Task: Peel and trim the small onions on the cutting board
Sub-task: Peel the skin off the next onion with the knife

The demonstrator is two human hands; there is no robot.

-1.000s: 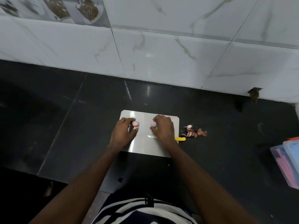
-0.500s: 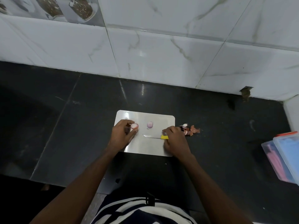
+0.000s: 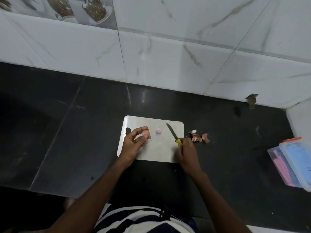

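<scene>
Head view looks down on a pale cutting board lying on a dark counter. Over the board's left part, the left hand pinches a small unpeeled onion between fingertips and thumb, raised a little (whether it clears the board I cannot tell). Near the board's middle rests a peeled onion, purple-white, apart from both hands. At the board's right edge, the right hand grips the yellow handle of a knife, blade slanting toward the board's far side. Just off the board's right edge lie onion skins. Judging by this, trimming the held onion comes next: blade must meet its end, clear of the fingertips.
</scene>
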